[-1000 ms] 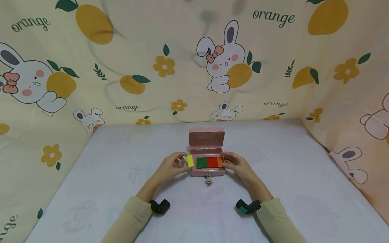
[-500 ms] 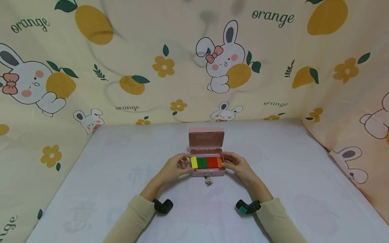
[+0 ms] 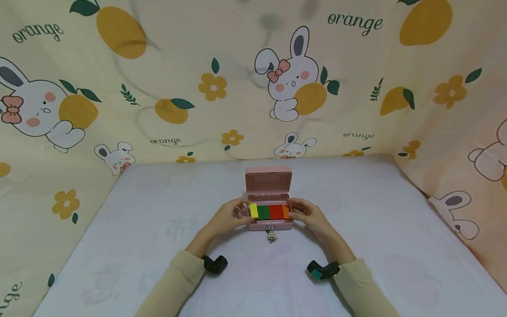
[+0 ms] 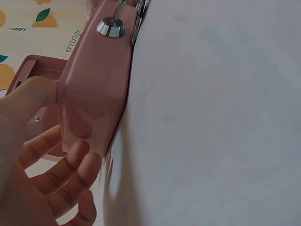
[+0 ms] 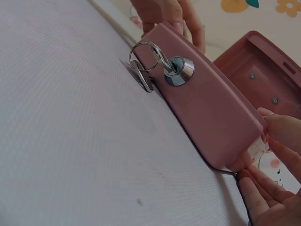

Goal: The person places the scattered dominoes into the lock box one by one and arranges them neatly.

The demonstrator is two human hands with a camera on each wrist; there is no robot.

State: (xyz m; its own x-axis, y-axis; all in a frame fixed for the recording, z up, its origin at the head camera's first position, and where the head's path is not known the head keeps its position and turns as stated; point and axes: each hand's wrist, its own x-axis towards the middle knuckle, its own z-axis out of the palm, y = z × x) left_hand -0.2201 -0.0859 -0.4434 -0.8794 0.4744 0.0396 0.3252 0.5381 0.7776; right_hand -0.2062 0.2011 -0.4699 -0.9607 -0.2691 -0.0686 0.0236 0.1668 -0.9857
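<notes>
A pink metal cash box (image 3: 270,226) stands on the table with its lid (image 3: 268,181) raised. Inside lies a row of coloured blocks: green blocks (image 3: 263,212), red (image 3: 276,212) and orange (image 3: 286,212). My left hand (image 3: 229,215) pinches a yellow block (image 3: 254,210) at the left end of that row, inside the box's left wall; its other fingers lie outside that wall in the left wrist view. At the right end, my right hand (image 3: 313,215) grips the box's side, thumb at the rim beside the orange block and fingers outside, as the right wrist view shows.
Keys on a ring (image 5: 143,66) hang from the lock (image 5: 179,71) on the box's front. A white cloth (image 3: 261,281) covers the table. A printed curtain (image 3: 237,88) with rabbits and oranges encloses the back and sides.
My left hand has moved slightly right, carrying the yellow block from over the box's left edge to beside the green blocks. My right hand has stayed at the box's right side.
</notes>
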